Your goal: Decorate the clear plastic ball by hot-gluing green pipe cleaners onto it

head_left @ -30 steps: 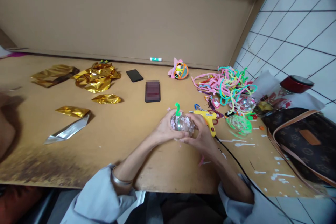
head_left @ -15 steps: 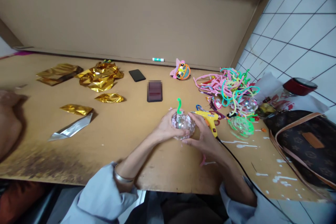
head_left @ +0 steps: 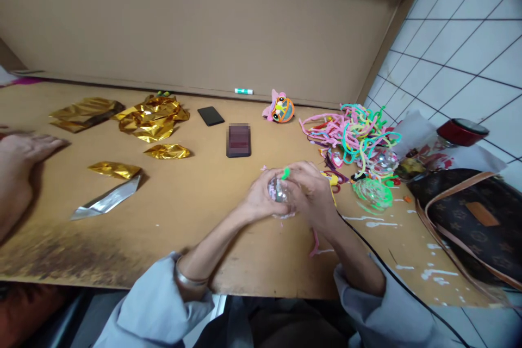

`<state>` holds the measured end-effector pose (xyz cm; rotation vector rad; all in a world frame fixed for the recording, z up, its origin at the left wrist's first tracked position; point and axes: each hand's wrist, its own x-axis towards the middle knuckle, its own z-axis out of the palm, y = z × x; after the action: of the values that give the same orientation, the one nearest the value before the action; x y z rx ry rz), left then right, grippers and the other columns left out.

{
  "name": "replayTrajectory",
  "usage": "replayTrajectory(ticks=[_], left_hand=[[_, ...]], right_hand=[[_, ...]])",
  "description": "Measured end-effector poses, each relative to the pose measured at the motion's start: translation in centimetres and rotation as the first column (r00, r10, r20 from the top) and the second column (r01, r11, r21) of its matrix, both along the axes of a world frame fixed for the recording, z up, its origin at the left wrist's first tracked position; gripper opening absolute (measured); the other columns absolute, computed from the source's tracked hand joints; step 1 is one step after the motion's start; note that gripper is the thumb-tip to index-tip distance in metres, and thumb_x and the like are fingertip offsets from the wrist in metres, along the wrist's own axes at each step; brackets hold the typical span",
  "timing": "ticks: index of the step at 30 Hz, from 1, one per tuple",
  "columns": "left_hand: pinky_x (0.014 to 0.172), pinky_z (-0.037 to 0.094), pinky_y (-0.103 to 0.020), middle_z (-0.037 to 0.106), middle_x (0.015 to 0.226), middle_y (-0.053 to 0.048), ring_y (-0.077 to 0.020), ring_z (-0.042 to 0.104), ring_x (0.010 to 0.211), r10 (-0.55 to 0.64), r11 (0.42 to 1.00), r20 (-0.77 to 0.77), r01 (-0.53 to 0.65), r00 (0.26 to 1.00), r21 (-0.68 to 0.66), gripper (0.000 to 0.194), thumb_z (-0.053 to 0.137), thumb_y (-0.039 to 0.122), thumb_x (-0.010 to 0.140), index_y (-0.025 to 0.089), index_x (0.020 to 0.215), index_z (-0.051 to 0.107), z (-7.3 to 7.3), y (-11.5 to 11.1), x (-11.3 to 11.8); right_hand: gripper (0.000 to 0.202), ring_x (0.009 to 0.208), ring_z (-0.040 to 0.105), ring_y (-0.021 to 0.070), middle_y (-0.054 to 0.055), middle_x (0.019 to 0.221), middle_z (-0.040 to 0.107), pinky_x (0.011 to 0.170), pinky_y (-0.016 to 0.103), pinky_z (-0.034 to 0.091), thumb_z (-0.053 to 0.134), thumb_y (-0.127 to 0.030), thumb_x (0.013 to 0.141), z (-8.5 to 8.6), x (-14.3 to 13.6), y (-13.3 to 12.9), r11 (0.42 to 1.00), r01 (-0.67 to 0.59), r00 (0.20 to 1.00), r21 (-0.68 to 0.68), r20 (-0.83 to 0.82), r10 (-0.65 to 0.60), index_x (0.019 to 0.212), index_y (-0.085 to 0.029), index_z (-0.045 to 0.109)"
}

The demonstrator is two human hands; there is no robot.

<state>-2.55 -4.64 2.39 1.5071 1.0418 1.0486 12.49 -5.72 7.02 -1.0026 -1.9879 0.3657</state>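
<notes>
While my left hand (head_left: 256,198) cups the clear ball (head_left: 278,190), my right hand (head_left: 320,193) is at its upper right side.
Ball is over the near middle of the tabletop (head_left: 196,250), left of the yellow glue gun (head_left: 333,178); resting contact not determinable. Left fingers: closed round its left side. Right fingers: bent beside the curled green strip (head_left: 286,173), blurred; grip cannot be confirmed. Judged light, stiff-walled, slick where bare, liable to crack if squeezed; the strip appears soft and bendable. Advised hold: broad, gentle, on the sides, off the strip. Both forearms slant in from the near edge, left palm turned right, right knuckles uppermost.
</notes>
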Motion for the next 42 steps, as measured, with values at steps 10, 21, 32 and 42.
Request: replayTrajectory(ticks=[10,21,32,42], left_hand=[[0.078,0.05,-0.033,0.063,0.099,-0.004,-0.0206,0.06,0.086,0.002,1.0,-0.01,-0.002,1.0,-0.012,0.069,0.085,0.021,0.045,0.018,0.11,0.061,0.4,-0.2,0.0],[0.077,0.05,-0.031,0.063,0.097,-0.004,-0.0189,0.06,0.085,0.0,0.999,-0.007,0.0,1.0,-0.053,0.072,0.082,0.022,0.047,0.017,0.114,0.058,-0.1,0.2,-0.2],[0.073,0.048,-0.028,0.065,0.092,-0.001,-0.0151,0.06,0.078,-0.005,0.989,0.087,0.017,0.996,-0.145,0.069,0.082,0.02,0.047,0.016,0.111,0.057,0.2,0.3,-0.2],[0.072,0.05,-0.027,0.065,0.091,-0.002,-0.0152,0.061,0.077,-0.03,0.99,0.111,0.045,0.993,-0.132,0.068,0.083,0.025,0.05,0.016,0.112,0.056,-0.4,0.4,-0.4]], right_hand=[[0.014,0.076,0.068,0.0185,0.0,0.075,0.074,0.074,0.033,0.053,0.062,-0.031,0.083,-1.8,0.9,0.4,0.973,0.073,0.887,-0.217,-0.433,-0.163,0.077,-0.024,0.072],[0.013,0.083,0.069,0.0196,0.003,0.083,0.076,0.08,0.034,0.053,0.066,-0.032,0.079,-2.4,1.2,0.6,0.953,-0.047,0.875,-0.299,-0.472,-0.105,0.083,-0.023,0.073],[0.03,0.089,0.065,0.0228,0.008,0.096,0.071,0.069,0.033,0.054,0.067,-0.037,0.071,-3.5,1.9,1.2,0.895,0.075,0.953,-0.44,-0.232,-0.194,0.095,-0.02,0.071],[0.029,0.093,0.066,0.022,0.009,0.098,0.072,0.078,0.035,0.055,0.068,-0.037,0.077,-3.8,2.3,1.4,0.939,-0.006,0.97,-0.343,-0.23,-0.078,0.099,-0.021,0.076]])
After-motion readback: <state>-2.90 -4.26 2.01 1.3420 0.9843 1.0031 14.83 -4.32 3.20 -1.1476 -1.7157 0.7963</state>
